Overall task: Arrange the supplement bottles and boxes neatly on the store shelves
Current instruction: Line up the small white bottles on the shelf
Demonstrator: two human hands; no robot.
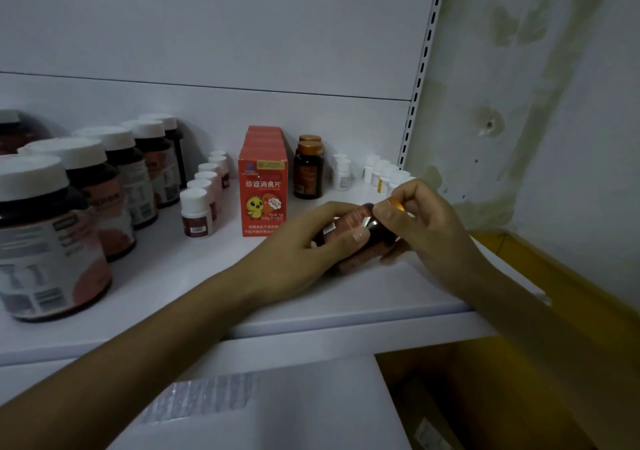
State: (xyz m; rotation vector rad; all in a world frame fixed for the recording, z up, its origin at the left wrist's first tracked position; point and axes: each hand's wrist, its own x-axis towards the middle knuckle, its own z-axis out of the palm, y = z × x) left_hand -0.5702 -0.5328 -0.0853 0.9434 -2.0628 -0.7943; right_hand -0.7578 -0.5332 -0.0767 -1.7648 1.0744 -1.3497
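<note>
"Brown bottle [349, 229], red label, gold cap [396, 203]: where did it stand?"

"It did not stand. It was tilted, cap up and to the right, over the front right part of the white shelf [311, 316]. Whether it touched the board I could not tell."

"Held by?"

"Both hands. Left hand [304, 245]: fingers and thumb curled round the body, over the label. Right hand [429, 228]: fingers curled at the cap end, thumb against the neck, the cap showing between them."

"Nearest neighbours?"

"Just behind the left hand was a row of red boxes [263, 186], running front to back (a yellow chick printed on the front one). Right of that row were two dark bottles with gold caps [309, 172], one behind the other. Further right, toward the slotted upright [419, 79], was a cluster of small white bottles [382, 172], partly hidden by the right hand."

"Left of the boxes?"

"A file of small white-capped bottles [199, 209], then large dark jars [48, 241] with white lids, reaching the left edge."

"Beyond the shelf?"

"A stained wall [554, 103] at right, with a yellow surface [571, 293] below it. Under the shelf was a brown cardboard box [450, 397], beside a white flat surface [277, 415] bearing a strip of tape."
</note>
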